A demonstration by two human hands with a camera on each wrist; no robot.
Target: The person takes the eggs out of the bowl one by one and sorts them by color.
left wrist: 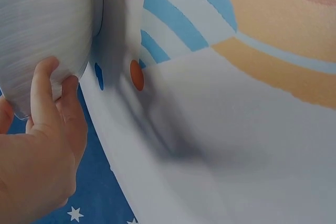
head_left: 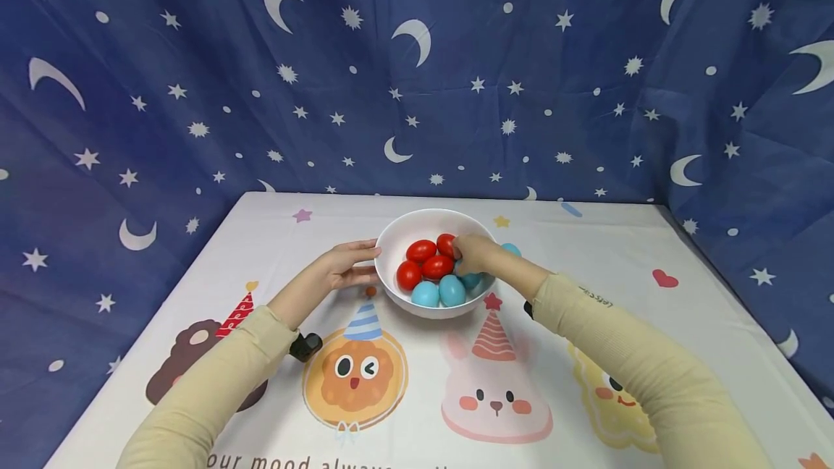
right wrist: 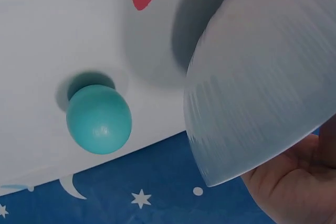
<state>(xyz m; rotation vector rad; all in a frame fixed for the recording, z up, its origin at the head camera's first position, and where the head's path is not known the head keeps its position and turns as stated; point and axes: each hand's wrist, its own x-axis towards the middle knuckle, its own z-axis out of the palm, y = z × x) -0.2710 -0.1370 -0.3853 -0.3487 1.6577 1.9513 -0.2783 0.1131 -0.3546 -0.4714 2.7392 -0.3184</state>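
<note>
A white bowl (head_left: 433,312) stands on the table with several red eggs (head_left: 437,266) and blue eggs (head_left: 452,291) inside. At its left side, my left hand (head_left: 342,265) holds the bowl at the rim, fingers spread against the outer wall (left wrist: 47,30). My right hand (head_left: 477,253) reaches over the right rim into the bowl, fingers pointing down. Its fingertips overlap the rearmost red egg (head_left: 446,244) and a blue egg beneath them. I cannot tell whether they grip either one. In the right wrist view the bowl wall hides those fingers.
Another blue egg (right wrist: 99,119) lies on the table just right of the bowl, behind my right forearm in the head view. The white tablecloth (head_left: 599,237) has printed cartoon figures. A blue curtain (head_left: 456,129) with moons and stars hangs along the table's back edge.
</note>
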